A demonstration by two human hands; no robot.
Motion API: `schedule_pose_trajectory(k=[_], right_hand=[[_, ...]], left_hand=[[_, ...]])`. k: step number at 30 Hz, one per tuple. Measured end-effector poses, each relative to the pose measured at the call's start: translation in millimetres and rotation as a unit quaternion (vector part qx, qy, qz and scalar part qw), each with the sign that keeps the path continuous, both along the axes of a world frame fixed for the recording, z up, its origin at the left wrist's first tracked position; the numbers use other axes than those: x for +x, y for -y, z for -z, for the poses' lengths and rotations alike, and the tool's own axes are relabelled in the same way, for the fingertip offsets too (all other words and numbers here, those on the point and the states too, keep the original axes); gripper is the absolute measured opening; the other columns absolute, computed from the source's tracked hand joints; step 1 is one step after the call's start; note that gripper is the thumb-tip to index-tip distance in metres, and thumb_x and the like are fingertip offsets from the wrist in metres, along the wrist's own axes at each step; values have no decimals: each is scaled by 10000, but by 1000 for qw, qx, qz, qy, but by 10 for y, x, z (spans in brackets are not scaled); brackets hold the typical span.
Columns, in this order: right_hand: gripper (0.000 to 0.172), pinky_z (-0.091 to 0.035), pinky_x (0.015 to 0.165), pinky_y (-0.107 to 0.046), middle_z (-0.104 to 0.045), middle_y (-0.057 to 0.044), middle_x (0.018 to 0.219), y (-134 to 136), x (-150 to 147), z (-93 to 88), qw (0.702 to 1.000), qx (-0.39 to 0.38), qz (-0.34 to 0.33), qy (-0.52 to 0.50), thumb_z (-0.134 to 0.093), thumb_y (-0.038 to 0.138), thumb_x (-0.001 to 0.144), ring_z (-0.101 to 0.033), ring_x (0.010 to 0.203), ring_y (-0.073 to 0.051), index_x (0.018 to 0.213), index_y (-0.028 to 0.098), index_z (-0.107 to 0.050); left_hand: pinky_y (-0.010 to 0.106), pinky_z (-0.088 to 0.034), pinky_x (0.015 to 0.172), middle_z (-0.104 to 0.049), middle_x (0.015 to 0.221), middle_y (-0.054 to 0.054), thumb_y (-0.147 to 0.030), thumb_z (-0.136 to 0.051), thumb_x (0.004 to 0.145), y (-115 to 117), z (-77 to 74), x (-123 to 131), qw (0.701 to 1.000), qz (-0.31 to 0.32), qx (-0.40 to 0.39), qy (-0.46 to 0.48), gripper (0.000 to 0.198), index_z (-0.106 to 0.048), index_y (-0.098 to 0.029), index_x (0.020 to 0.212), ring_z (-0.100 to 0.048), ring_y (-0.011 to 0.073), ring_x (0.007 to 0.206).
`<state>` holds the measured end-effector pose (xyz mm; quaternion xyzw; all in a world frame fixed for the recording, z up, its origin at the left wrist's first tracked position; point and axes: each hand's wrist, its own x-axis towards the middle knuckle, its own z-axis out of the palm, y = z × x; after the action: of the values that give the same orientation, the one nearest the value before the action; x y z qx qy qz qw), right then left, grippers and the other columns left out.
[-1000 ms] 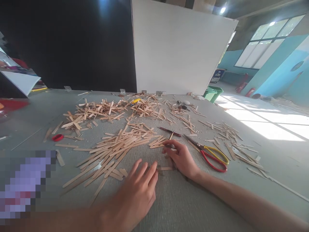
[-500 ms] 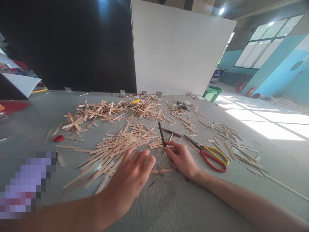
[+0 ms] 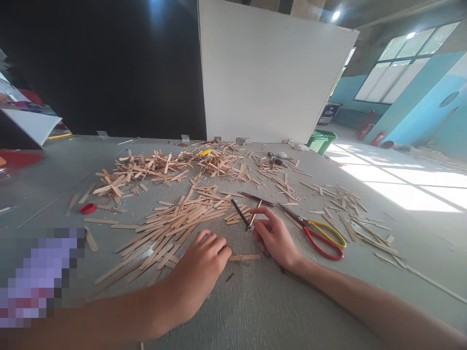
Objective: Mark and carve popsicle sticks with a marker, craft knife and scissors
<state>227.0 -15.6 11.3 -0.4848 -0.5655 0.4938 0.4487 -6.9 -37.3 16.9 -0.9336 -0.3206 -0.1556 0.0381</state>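
Note:
My right hand (image 3: 274,236) is closed round a dark pen (image 3: 240,213), whose free end points up and to the left over the sticks. My left hand (image 3: 199,272) rests on the grey table with fingers curled, its fingertips at the near edge of a heap of flat wooden sticks (image 3: 175,221). A single wooden stick (image 3: 244,257) lies flat between my two hands, just right of the left fingertips. Whether the left fingers hold anything is hidden.
Scissors with red and yellow handles (image 3: 318,232) lie right of my right hand. A red-brown pencil (image 3: 257,198) and more stick piles (image 3: 160,165) lie farther back. A red ring (image 3: 87,208) lies at the left. A white board (image 3: 270,73) stands behind the table.
My right hand picked the pen up off the table and has now tilted it leftward. My left hand slid left toward the stick heap and curled its fingers.

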Motion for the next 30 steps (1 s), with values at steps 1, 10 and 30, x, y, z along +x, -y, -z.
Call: schedule_pose_trajectory(k=[1,10,30], right_hand=[[300,-317,370,-190,-523,106,585,2,-3,-6,1000,-2,2,0,-535,439,965,-428,404,-100,1181,231,-522],[241,-295,391,-191,-485,110,567,3,-6,-25,1000,-1,9,5,-511,349,934,-395,420,-97,1144,231,-520],[192,-317,431,-203,-500,101,602,-21,-12,62,997,48,-28,52,-461,222,934,-406,456,-99,1111,222,-536]], left_hand=[[450,-450,915,-643,885,35,-174,-620,901,-4,5,0,1000,1,1,4,49,-631,-215,878,-618,244,829],[428,-478,854,-630,863,37,-151,-544,944,-14,-40,10,1000,-8,11,15,133,-618,-202,846,-608,245,826],[506,-504,986,-716,1014,78,-54,-463,966,169,-30,134,998,16,57,0,249,-639,-177,1092,-684,258,953]])
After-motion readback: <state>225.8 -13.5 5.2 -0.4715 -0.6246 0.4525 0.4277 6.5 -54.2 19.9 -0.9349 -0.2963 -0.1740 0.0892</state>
